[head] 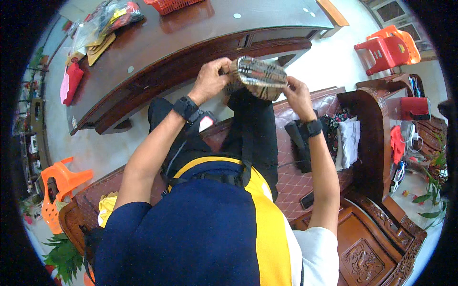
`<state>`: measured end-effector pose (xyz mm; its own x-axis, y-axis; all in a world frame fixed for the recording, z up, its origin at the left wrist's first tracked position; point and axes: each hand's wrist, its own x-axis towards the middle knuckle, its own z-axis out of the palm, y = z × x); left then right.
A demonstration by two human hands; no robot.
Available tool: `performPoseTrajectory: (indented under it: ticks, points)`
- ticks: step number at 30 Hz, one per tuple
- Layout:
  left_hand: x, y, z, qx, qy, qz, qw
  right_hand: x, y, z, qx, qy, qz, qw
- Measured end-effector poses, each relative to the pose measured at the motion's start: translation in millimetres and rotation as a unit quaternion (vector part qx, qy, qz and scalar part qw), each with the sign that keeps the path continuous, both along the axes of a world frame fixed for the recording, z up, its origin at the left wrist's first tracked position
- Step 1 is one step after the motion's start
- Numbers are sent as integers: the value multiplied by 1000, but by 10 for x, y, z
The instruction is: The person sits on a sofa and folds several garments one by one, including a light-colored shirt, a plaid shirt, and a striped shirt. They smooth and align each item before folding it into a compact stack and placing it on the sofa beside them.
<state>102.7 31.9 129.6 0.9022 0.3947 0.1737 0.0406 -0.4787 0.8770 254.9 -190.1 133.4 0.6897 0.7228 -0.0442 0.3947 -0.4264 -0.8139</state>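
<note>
Between my hands, above my knees, is a folded bundle of checked brown-and-grey cloth (pixel 261 77), its folds facing up. My left hand (pixel 213 78) grips its left end, fingers bent round the edge. At the right corner my right hand (pixel 297 95) pinches the cloth between thumb and fingers. Each wrist wears a black strap. A dark garment (pixel 298 146) lies on the bench seat beyond my right wrist, beside a folded white cloth (pixel 349 143) and a dark flowered cloth. What lies under the bundle is hidden.
A dark wooden table (pixel 171 39) stands ahead, bearing a plastic bag of cloths (pixel 107 25) and a red basket (pixel 171 5). A phone (pixel 307 200) lies on the bench to my right. Orange stool (pixel 59 189) at left; red stool (pixel 386 53) at upper right.
</note>
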Motion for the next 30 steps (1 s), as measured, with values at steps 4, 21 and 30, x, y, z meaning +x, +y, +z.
performPoseTrajectory:
  ticks: [4, 21, 30]
  points:
    - [170, 119, 218, -34, -85, 22, 996, 267, 306, 317, 214, 94, 0, 972]
    - [208, 155, 398, -9, -124, -71, 990, 191, 41, 657, 161, -20, -33, 986]
    - [-670, -228, -189, -127, 134, -314, 931, -1112, -911, 164, 51, 153, -22, 987]
